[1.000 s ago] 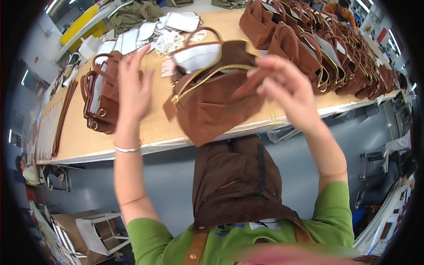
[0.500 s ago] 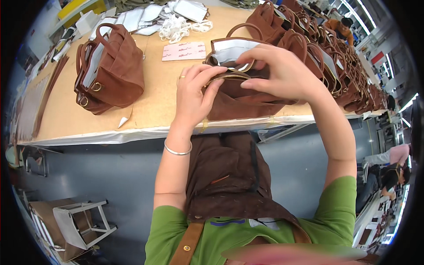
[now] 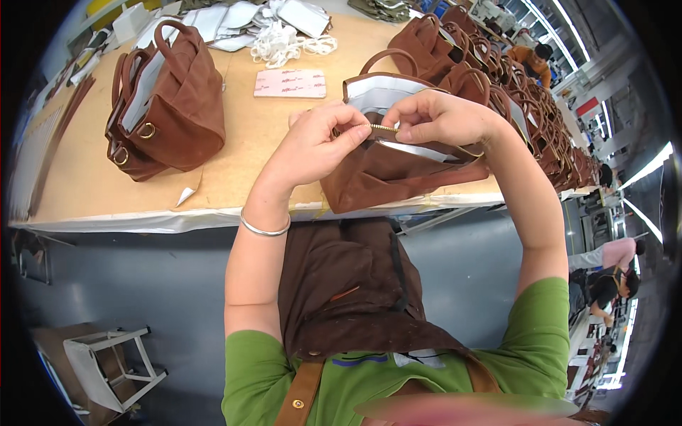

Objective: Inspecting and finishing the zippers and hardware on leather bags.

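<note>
A brown leather handbag lies at the table's front edge before me, its mouth open and white lining showing. Over that mouth a brass-toothed zipper runs between my two hands. My left hand pinches one end of it between thumb and fingertips. The other end is pinched by my right hand, its forearm arching over the bag's right side. One bag handle stands up behind the hands. The zipper's slider is hidden or too small to make out.
A second brown handbag stands at the left of the table. Behind lie a pink-and-white printed pad, white cords and white panels. Many brown bags crowd the right side. A stool is at lower left; other people work far right.
Both hands have closed on the zipper, which now stretches straight between them instead of curving. My right hand's fingers, spread before, have come together. The bag's mouth shows more lining.
</note>
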Tool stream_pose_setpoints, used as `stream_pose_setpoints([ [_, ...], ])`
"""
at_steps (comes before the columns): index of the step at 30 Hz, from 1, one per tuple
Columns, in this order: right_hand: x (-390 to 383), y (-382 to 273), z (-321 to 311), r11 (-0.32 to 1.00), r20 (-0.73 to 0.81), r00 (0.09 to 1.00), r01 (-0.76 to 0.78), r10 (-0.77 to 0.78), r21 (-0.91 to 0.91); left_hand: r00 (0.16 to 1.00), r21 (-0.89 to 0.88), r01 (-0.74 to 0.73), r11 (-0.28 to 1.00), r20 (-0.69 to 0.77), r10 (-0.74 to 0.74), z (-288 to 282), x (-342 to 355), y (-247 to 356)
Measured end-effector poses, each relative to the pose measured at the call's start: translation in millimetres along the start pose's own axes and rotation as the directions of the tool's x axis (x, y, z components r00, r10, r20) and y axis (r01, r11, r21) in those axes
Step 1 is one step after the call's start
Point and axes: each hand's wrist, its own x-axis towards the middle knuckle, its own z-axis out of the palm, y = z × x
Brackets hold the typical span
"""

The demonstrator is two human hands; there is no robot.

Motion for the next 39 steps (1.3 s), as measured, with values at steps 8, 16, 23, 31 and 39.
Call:
stream_pose_setpoints([
  [8, 3.8, -26.8, 6.0, 0.970, -0.040, 0.999, 0.018, -0.028, -0.244, 0.999, 0.008, -0.032, 0.999, 0.025, 0.032, -6.2, 0.0, 7.8],
  [16, 6.9, -34.4, 7.2, 0.972, -0.167, 0.965, -0.218, 0.201, -0.093, 0.792, 0.431, -0.010, 0.902, -0.548, 0.271, 33.3, -20.2, 9.2],
  [23, 8.0, -29.9, 11.6, 0.989, -0.158, 0.981, -0.129, 0.116, -0.075, 0.737, 0.303, 0.026, 0.953, -0.650, 0.186, 65.7, -24.1, 3.3],
  [31, 6.8, -24.6, 11.9, 0.987, -0.173, 0.972, -0.161, 0.162, 0.020, 0.735, 0.407, 0.123, 0.905, -0.650, 0.192, 56.5, -16.0, 0.4],
  [39, 3.8, -22.7, 15.4, 0.988, -0.225, 0.962, -0.149, 0.152, 0.031, 0.701, 0.274, -0.034, 0.961, -0.679, 0.218, 70.3, -16.3, 3.3],
])
